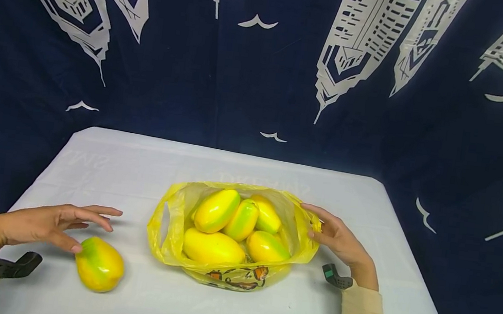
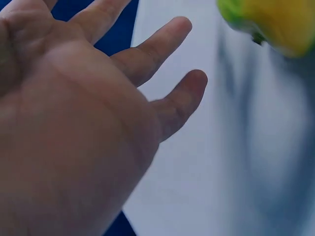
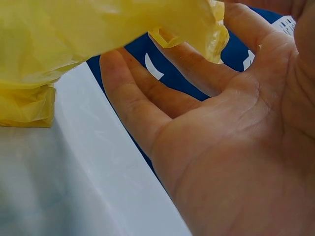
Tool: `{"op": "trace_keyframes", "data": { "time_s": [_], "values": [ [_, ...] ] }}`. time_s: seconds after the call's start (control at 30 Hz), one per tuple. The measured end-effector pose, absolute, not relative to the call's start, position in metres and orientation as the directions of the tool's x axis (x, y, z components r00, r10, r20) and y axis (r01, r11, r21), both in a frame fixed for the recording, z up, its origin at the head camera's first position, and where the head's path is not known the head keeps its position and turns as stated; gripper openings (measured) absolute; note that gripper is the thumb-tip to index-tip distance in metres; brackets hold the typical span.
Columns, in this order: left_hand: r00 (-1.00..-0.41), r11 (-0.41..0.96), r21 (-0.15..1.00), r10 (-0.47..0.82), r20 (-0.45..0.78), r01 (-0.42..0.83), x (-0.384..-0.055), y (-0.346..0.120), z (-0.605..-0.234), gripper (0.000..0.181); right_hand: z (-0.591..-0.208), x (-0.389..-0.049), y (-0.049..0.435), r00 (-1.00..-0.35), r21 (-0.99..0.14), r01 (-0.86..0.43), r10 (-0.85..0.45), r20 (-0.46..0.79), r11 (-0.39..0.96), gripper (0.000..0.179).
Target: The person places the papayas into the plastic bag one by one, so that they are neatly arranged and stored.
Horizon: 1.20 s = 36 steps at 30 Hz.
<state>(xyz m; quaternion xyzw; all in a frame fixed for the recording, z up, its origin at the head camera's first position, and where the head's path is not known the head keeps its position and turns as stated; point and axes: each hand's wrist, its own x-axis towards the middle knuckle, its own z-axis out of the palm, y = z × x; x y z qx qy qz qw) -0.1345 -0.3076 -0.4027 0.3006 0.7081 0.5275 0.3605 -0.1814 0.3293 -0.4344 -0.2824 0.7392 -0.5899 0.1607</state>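
Note:
A yellow plastic bag (image 1: pixel 167 243) stands in the middle of the table with its mouth spread wide. Inside lie several yellow-green mangoes (image 1: pixel 213 248). My right hand (image 1: pixel 340 238) pinches the bag's right edge between thumb and fingers; the right wrist view shows the crumpled yellow film (image 3: pixel 214 37) by the fingers. To the left, one loose mango (image 1: pixel 101 267) lies on the table. Over it hovers my left hand (image 1: pixel 50 226), fingers spread and extended, thumb tip right at the fruit's green end. In the left wrist view that mango (image 2: pixel 278 19) appears at the upper right.
A white cloth covers the table (image 1: pixel 139 157). Behind and beside it hangs a dark blue curtain (image 1: pixel 259 90) printed with white buildings and birds. Dark straps (image 1: pixel 15 265) sit on both wrists. The bag's front carries a printed picture.

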Motion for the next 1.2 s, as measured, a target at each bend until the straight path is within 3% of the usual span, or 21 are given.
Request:
{"op": "trace_keyframes", "data": {
  "time_s": [0.33, 0.73, 1.2],
  "values": [
    [-0.478, 0.107, 0.983, 0.862, -0.165, -0.146, -0.138, -0.308, -0.433, 0.051, -0.437, -0.181, 0.33, -0.776, -0.964, -0.233, -0.621, 0.107, 0.125, 0.06],
    [-0.523, 0.2, 0.969, 0.816, -0.245, -0.142, -0.133, -0.302, -0.44, 0.051, -0.435, -0.181, 0.328, -0.777, -0.964, -0.235, -0.62, 0.109, 0.126, 0.059],
    [-0.474, 0.193, 0.944, 0.827, -0.304, -0.268, -0.127, -0.301, -0.446, 0.048, -0.434, -0.181, 0.327, -0.788, -0.965, -0.223, -0.609, 0.094, 0.141, 0.059]
  ]
}}
